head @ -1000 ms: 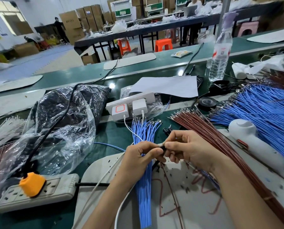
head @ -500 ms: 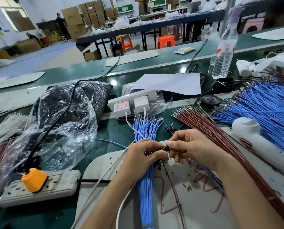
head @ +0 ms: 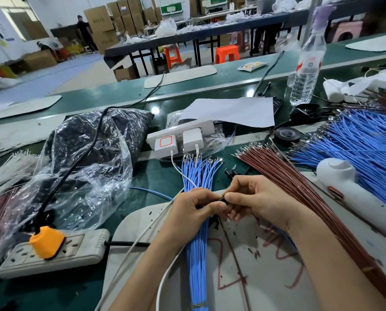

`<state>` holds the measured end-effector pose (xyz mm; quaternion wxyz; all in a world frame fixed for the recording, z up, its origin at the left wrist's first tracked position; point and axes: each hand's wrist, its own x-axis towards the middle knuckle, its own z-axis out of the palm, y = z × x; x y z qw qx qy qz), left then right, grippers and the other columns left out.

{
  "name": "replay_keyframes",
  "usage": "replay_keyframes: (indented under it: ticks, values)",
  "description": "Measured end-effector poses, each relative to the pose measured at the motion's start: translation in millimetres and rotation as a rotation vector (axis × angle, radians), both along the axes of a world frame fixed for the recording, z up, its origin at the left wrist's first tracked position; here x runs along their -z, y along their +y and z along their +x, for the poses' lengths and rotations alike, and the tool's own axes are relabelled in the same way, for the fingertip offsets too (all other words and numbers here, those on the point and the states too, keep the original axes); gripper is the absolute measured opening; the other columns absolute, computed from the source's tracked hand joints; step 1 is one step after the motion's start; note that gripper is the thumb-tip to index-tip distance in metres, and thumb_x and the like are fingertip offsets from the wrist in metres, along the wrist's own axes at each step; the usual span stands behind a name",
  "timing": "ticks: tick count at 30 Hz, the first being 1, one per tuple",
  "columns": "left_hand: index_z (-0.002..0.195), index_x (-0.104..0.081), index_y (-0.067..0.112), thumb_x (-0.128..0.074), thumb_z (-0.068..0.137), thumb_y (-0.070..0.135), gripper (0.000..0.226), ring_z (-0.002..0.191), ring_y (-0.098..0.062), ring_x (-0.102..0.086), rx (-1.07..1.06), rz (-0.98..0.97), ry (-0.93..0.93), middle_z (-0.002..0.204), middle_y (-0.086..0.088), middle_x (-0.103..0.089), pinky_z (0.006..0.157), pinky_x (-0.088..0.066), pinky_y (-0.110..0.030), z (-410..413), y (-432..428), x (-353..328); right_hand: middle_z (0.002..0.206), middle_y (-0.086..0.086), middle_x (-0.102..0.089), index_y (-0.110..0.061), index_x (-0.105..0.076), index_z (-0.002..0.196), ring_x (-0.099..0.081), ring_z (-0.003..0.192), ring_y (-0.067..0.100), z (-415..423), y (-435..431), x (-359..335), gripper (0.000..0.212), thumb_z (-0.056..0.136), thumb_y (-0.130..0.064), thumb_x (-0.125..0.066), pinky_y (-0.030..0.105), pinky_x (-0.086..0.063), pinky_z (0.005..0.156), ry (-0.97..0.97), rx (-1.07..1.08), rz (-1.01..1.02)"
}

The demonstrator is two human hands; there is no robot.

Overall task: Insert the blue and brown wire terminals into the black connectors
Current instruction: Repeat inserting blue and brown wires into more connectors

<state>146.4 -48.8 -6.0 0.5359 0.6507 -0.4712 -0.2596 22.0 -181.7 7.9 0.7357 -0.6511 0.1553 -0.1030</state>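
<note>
My left hand [head: 195, 208] and my right hand [head: 258, 200] meet fingertip to fingertip over a white board [head: 266, 277]. Between them they pinch a small black connector [head: 223, 199], mostly hidden by the fingers. A thin brown wire [head: 234, 254] hangs from it across the board. My left hand also lies over a bundle of blue wires [head: 197, 261] whose metal terminals fan out beyond the fingers. A sheaf of brown wires [head: 299, 194] lies to the right of my right hand. Two loose black connectors [head: 230, 172] sit on the green bench just beyond my hands.
A large heap of blue wires [head: 355, 151] and a white tool [head: 353, 191] lie at the right. A clear plastic bag [head: 84, 167], a power strip with an orange plug [head: 50, 252], chargers [head: 181, 140], a tape roll [head: 287, 135] and a water bottle [head: 306, 63] surround the work spot.
Both hands have stayed pinched together on the connector, shifting only slightly; the view has tilted a little.
</note>
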Motion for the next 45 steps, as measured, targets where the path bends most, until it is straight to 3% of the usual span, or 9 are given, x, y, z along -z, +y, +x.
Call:
replay_keyframes:
  ticks: [10, 15, 19, 21, 24, 27, 30, 41, 45]
  values:
    - [0.090, -0.062, 0.029, -0.061, 0.088, 0.016, 0.013, 0.077, 0.004, -0.062, -0.185, -0.121, -0.364, 0.076, 0.019, -0.065, 0.075, -0.045, -0.011, -6.4, -1.4, -2.1, 0.053, 0.008, -0.061, 0.002, -0.055, 0.083, -0.053, 0.042, 0.019, 13.1, 13.0, 1.3, 0.007, 0.085, 0.008, -0.058, 0.025, -0.044, 0.042, -0.154, 0.264, -0.082]
    - [0.088, -0.065, 0.015, -0.058, 0.089, 0.021, 0.009, 0.065, -0.004, -0.064, -0.183, -0.165, -0.362, 0.065, 0.008, -0.066, 0.070, -0.049, -0.019, -10.0, -0.6, -2.0, 0.053, 0.009, -0.059, -0.004, -0.056, 0.075, -0.050, 0.041, 0.020, 10.6, 13.2, -1.7, 0.015, 0.083, 0.009, -0.058, 0.025, -0.041, 0.040, -0.198, 0.281, -0.100]
    - [0.087, -0.062, 0.013, -0.058, 0.091, 0.020, 0.009, 0.065, -0.005, -0.064, -0.201, -0.190, -0.344, 0.063, 0.005, -0.067, 0.071, -0.048, -0.018, -8.0, -0.2, -1.0, 0.053, 0.010, -0.058, -0.008, -0.057, 0.075, -0.048, 0.041, 0.018, 1.1, 0.0, -7.0, 0.019, 0.084, 0.009, -0.056, 0.022, -0.041, 0.039, -0.285, 0.350, 0.054]
    - [0.092, -0.057, 0.018, -0.058, 0.093, 0.013, 0.005, 0.076, -0.004, -0.066, -0.198, -0.195, -0.305, 0.071, 0.006, -0.070, 0.077, -0.049, -0.019, -6.4, -1.1, -0.4, 0.055, 0.009, -0.058, -0.009, -0.059, 0.075, -0.049, 0.041, 0.017, -0.3, -1.5, -8.8, 0.019, 0.084, 0.007, -0.057, 0.021, -0.042, 0.039, -0.318, 0.344, 0.111]
    - [0.097, -0.050, 0.027, -0.055, 0.095, 0.006, 0.022, 0.096, -0.002, -0.065, -0.201, -0.185, -0.280, 0.089, 0.011, -0.071, 0.083, -0.046, -0.015, -7.6, -2.5, -1.0, 0.061, 0.013, -0.062, -0.007, -0.063, 0.081, -0.055, 0.047, 0.020, 3.1, 7.2, -10.1, 0.007, 0.076, -0.005, -0.068, 0.023, -0.048, 0.045, -0.317, 0.226, 0.129]
    - [0.097, -0.048, 0.035, -0.054, 0.094, 0.003, 0.033, 0.097, 0.004, -0.062, -0.222, -0.183, -0.289, 0.092, 0.019, -0.065, 0.079, -0.042, -0.008, -7.7, -1.6, -2.9, 0.067, 0.017, -0.065, -0.005, -0.065, 0.086, -0.061, 0.052, 0.023, 5.7, 13.1, -10.8, 0.019, 0.068, -0.010, -0.070, 0.026, -0.052, 0.051, -0.293, 0.163, 0.127]
    - [0.097, -0.047, 0.039, -0.054, 0.093, 0.002, 0.038, 0.095, 0.007, -0.060, -0.226, -0.191, -0.292, 0.095, 0.019, -0.065, 0.078, -0.040, -0.006, -7.5, -0.9, -4.6, 0.068, 0.018, -0.066, -0.007, -0.069, 0.084, -0.062, 0.054, 0.024, 5.7, 14.9, -11.9, 0.014, 0.071, -0.010, -0.068, 0.026, -0.052, 0.052, -0.312, 0.168, 0.114]
    - [0.100, -0.046, 0.037, -0.055, 0.093, 0.001, 0.038, 0.097, 0.010, -0.060, -0.187, -0.229, -0.300, 0.102, 0.017, -0.065, 0.082, -0.040, -0.005, -11.9, 0.1, -7.4, 0.063, 0.011, -0.064, -0.011, -0.068, 0.075, -0.058, 0.052, 0.021, 8.7, 20.9, -10.5, 0.004, 0.077, -0.007, -0.068, 0.024, -0.049, 0.051, -0.312, 0.213, -0.003]
    - [0.102, -0.055, 0.023, -0.058, 0.091, 0.000, 0.025, 0.099, 0.001, -0.063, -0.201, -0.201, -0.331, 0.097, 0.016, -0.066, 0.084, -0.045, -0.011, -7.3, -1.0, -1.1, 0.064, 0.010, -0.066, -0.006, -0.062, 0.081, -0.062, 0.053, 0.021, 9.9, 22.1, -8.0, 0.011, 0.084, 0.004, -0.064, 0.025, -0.052, 0.054, -0.267, 0.307, -0.257]
